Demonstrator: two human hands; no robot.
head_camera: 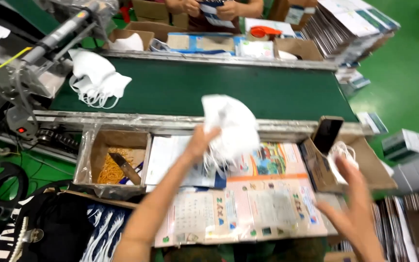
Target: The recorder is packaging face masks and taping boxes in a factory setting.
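My left hand (pixel 201 141) grips a bunch of white face masks (pixel 230 127) and holds it up over the printed paper sheets (pixel 248 204) on the work surface. My right hand (pixel 352 204) hovers with fingers spread and nothing in it, beside a brown cardboard box (pixel 316 167) at the right. A dark phone (pixel 327 135) leans upright in that box, with white mask loops (pixel 341 151) behind it. Another pile of white masks (pixel 97 77) lies at the left end of the green conveyor belt (pixel 219 90).
A cardboard box (pixel 115 157) at the left holds orange rubber bands and a knife. Machine parts and cables stand at the far left. Another person's hands (pixel 209 7) work across the belt among boxes. Stacks of flat cartons (pixel 350 24) rise at the right.
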